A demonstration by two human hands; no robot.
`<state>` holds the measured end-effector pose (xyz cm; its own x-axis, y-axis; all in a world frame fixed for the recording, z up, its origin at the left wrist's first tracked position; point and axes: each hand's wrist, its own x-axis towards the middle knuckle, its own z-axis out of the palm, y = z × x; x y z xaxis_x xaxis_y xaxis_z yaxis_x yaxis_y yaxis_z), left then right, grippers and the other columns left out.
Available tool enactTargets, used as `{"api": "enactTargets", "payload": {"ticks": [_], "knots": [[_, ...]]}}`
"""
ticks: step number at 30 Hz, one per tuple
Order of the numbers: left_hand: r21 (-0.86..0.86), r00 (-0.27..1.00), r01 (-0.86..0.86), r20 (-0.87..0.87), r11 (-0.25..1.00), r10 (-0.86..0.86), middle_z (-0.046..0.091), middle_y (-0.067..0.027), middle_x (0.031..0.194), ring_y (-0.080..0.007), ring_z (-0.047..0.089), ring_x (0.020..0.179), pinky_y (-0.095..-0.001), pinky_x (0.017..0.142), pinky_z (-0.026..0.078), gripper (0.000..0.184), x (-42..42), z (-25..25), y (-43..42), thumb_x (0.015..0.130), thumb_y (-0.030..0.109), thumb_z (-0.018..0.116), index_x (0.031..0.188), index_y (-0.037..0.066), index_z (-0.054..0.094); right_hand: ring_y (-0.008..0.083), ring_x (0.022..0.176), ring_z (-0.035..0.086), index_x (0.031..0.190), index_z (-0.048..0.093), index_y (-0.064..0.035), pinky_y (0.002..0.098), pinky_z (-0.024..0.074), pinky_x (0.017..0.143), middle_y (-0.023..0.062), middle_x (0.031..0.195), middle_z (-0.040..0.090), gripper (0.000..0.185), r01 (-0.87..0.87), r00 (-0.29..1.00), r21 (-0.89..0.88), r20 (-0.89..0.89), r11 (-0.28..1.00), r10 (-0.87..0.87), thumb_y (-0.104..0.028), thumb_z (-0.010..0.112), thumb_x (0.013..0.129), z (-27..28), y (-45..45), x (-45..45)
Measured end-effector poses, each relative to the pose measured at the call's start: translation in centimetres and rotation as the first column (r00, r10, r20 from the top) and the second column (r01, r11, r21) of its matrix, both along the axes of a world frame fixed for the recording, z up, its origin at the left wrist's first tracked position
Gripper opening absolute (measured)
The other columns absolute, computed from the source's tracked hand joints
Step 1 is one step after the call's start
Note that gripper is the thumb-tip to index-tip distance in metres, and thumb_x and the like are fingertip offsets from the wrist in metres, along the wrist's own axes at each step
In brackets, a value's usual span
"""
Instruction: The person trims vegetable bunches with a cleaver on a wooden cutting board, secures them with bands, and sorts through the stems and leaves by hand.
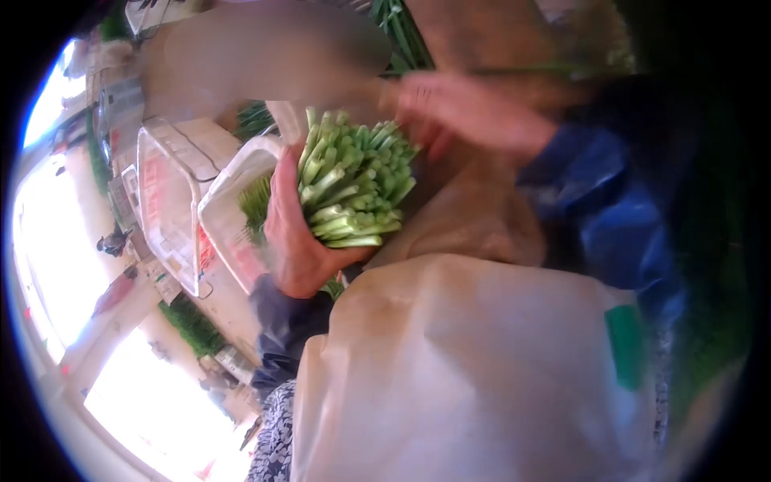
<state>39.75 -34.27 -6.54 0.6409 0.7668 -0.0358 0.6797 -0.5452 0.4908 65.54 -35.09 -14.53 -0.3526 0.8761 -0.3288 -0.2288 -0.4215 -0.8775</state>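
Note:
My left hand is wrapped round a thick bunch of green vegetable stalks, with its thumb under the lower edge. The pale cut ends of the stalks face me, and their other ends are hidden. Just beyond the upper right of the bunch is my right hand, in a dark blue sleeve. Motion smears its fingers, so I cannot make out their pose or whether they touch the stalks. A pale, brownish-stained apron covers my lap below the bunch.
White-rimmed crates stand to the left, one with greens inside. Long green leaves lie at the top. Farther left, a green bundle lies near bright openings. A large blurred patch hides part of the upper left.

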Motion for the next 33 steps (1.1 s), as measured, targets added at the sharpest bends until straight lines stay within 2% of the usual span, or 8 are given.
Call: {"api": "enactTargets", "payload": {"ticks": [2, 4, 6, 11, 21, 25, 28, 33], "knots": [[-0.406, 0.981, -0.089, 0.125, 0.91, 0.151, 0.053, -0.0194, 0.136, -0.0297, 0.055, 0.123, -0.0368, 0.106, 0.041, 0.112, 0.8, 1.1, 3.7, 0.052, 0.021, 0.089, 0.146, -0.002, 0.033, 0.0136, 0.083, 0.061, 0.113, 0.061, -0.0018, 0.0285, 0.0504, 0.073, 0.0042, 0.089, 0.066, 0.034, 0.079, 0.934, 0.304, 0.309, 0.949, -0.177, -0.032, 0.055, 0.099, -0.6, -1.0, 0.3], [-0.377, 0.984, -0.07, 0.127, 0.924, 0.126, 0.055, -0.0176, 0.134, -0.0252, 0.055, 0.122, -0.0353, 0.106, 0.04, 0.11, 1.6, 1.6, 5.2, 0.053, 0.019, 0.087, 0.146, -0.002, 0.033, 0.0198, 0.09, 0.064, 0.122, 0.058, -0.0039, 0.0327, 0.0499, 0.081, 0.0098, 0.099, 0.067, 0.038, 0.255, 0.784, 0.3, 0.492, 0.919, -0.378, -0.026, 0.063, 0.091, -0.9, -0.7, 2.6], [-0.3, 0.98, 0.046, 0.199, 0.953, 0.016, 0.058, -0.0171, 0.129, -0.0211, 0.055, 0.121, -0.0345, 0.106, 0.04, 0.104, 3.6, 1.9, 8.3, 0.055, 0.02, 0.087, 0.144, -0.001, 0.037, 0.0397, 0.104, 0.059, 0.119, 0.056, -0.0047, 0.0454, 0.0518, 0.081, 0.0208, 0.11, 0.062, 0.043, 0.154, 0.066, 0.675, 0.722, 0.722, -0.689, -0.029, 0.063, 0.084, -4.0, -0.9, 7.5], [-0.31, 0.922, 0.372, 0.234, 0.875, -0.309, 0.062, -0.0143, 0.122, -0.018, 0.057, 0.115, -0.0322, 0.101, 0.042, 0.095, 13.4, 2.1, 15.1, 0.059, 0.017, 0.086, 0.141, -0.001, 0.042, 0.0412, 0.103, 0.057, 0.117, 0.054, -0.0142, 0.0519, 0.0527, 0.079, 0.0171, 0.107, 0.057, 0.038, 0.215, -0.176, 0.407, 0.91, 0.888, -0.375, -0.015, 0.063, 0.08, -10.2, -0.2, 11.0], [-0.574, 0.825, 0.505, 0.101, 0.644, -0.556, 0.062, -0.0153, 0.12, -0.0214, 0.057, 0.109, -0.0297, 0.097, 0.044, 0.092, 23.6, -5.5, 18.6, 0.064, 0.024, 0.085, 0.14, -0.003, 0.042, 0.0424, 0.098, 0.063, 0.108, 0.057, -0.0005, 0.0497, 0.0516, 0.081, 0.0276, 0.102, 0.065, 0.035, 0.556, 0.023, 0.454, 0.829, 0.696, -0.559, -0.017, 0.062, 0.077, -6.2, 1.2, 15.3], [-0.299, 0.793, 0.574, -0.028, 0.762, -0.608, 0.055, -0.0207, 0.128, -0.0328, 0.055, 0.116, -0.0364, 0.102, 0.042, 0.1, 21.8, -8.8, 17.4, 0.057, 0.029, 0.087, 0.141, -0.002, 0.042, 0.0342, 0.078, 0.066, 0.112, 0.064, -0.0036, 0.0433, 0.0513, 0.071, 0.0174, 0.081, 0.067, 0.032, 0.675, 0.074, 0.416, 0.783, 0.61, -0.617, -0.021, 0.057, 0.085, -3.0, -0.4, 16.9], [0.04, 0.794, 0.607, -0.085, 0.794, -0.602, 0.05, -0.0214, 0.133, -0.039, 0.053, 0.117, -0.0415, 0.1, 0.043, 0.108, 20.6, -9.9, 15.1, 0.052, 0.033, 0.088, 0.142, 0.0, 0.039, 0.0287, 0.063, 0.061, 0.103, 0.063, 0.0007, 0.0389, 0.0501, 0.062, 0.0115, 0.074, 0.066, 0.029, 0.829, 0.399, 0.103, 0.58, 0.549, -0.71, -0.023, 0.058, 0.087, -2.0, -2.5, 14.7], [0.078, 0.83, 0.543, -0.2, 0.836, -0.521, 0.06, -0.0203, 0.117, -0.0405, 0.061, 0.099, -0.0458, 0.083, 0.049, 0.097, 22.5, -11.0, 14.0, 0.052, 0.037, 0.088, 0.133, 0.006, 0.047, 0.0489, 0.081, 0.061, 0.09, 0.059, 0.0056, 0.0523, 0.0493, 0.072, 0.0316, 0.076, 0.061, 0.025, 0.662, 0.279, 0.372, 0.684, 0.651, -0.675, -0.019, 0.054, 0.089, -2.1, -6.2, 11.2]]}}
